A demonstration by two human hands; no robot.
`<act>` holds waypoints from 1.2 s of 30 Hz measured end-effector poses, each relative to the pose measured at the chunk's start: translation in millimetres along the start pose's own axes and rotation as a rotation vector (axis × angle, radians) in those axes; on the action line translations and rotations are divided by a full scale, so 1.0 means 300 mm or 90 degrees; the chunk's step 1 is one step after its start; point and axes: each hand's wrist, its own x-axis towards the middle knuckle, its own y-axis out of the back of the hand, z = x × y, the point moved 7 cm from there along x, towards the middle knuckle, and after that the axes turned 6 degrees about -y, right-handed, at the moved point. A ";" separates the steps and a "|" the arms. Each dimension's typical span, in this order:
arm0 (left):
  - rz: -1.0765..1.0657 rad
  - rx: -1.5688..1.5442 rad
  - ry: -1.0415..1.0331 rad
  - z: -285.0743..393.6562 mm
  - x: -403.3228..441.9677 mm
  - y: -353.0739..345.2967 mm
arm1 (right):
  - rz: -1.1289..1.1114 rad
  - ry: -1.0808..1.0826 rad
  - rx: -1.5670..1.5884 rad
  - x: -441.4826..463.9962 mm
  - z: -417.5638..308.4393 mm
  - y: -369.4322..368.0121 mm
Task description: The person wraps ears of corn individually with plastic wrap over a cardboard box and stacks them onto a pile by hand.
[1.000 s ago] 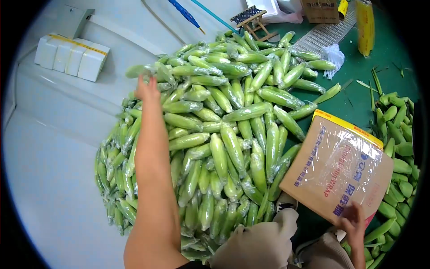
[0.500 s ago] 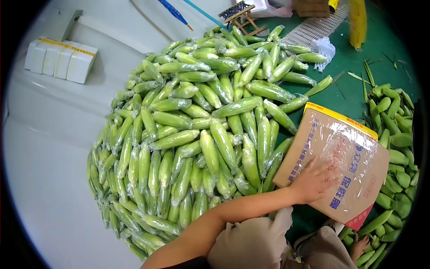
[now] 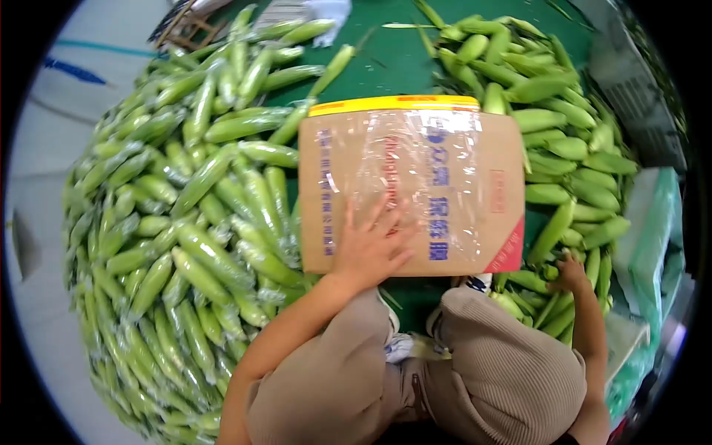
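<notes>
My left hand lies flat, fingers spread, on the film-covered top of a cardboard box with blue and red print. My knees are just below the box. Down at the right, my right hand is among the unwrapped green ears of corn, its fingers curled around the end of an ear of corn; part of the grip is hidden. Left of the box is a large heap of film-wrapped corn, some of it close against the box's edge.
A pile of unwrapped corn runs along the right side of the green floor. Beyond it stand a grey crate and a green plastic bag. At the upper left are a small wooden stool and a blue pointed object.
The view has turned to the right, so the box now sits level in the middle. My left hand stays on the box. My right hand has come further into view, closed at the corn.
</notes>
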 end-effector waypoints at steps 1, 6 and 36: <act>0.000 -0.005 -0.006 0.000 0.008 0.008 | 0.022 0.037 0.054 -0.047 -0.027 0.045; -0.005 0.044 -0.008 0.002 -0.006 0.000 | 0.429 0.093 0.760 -0.244 0.195 0.202; 0.071 0.098 0.026 -0.177 0.185 0.229 | 0.436 0.494 0.832 -0.338 -0.846 0.712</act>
